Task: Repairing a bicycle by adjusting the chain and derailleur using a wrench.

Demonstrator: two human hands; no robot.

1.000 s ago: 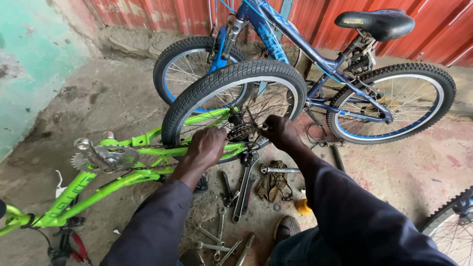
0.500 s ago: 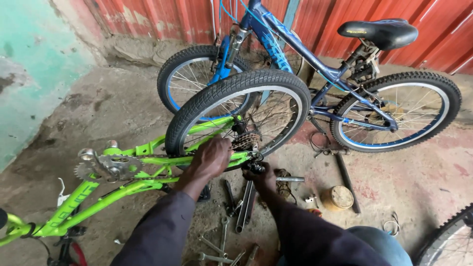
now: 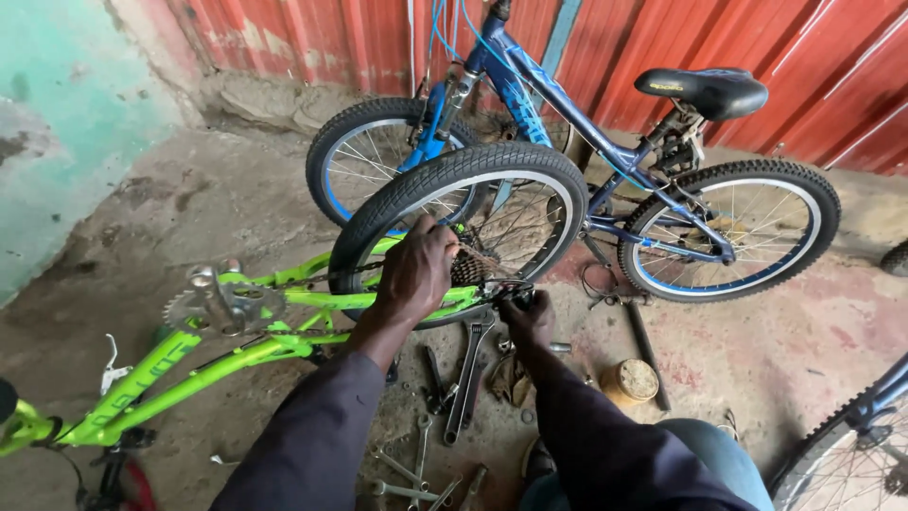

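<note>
Gripping green frame [image 3: 284,298] — left hand [image 3: 416,270] | right hand [image 3: 528,317] closed at rear wheel [image 3: 463,222] axle

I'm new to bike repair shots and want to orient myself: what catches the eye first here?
The bright green bike lying on its side across the dirt floor, with its black rear wheel raised at centre. The left hand rests on the frame by the sprockets, and the right hand is just below the wheel's hub. Behind stands a blue bike against the red metal wall; wrenches lie on the ground below the hands.
</note>
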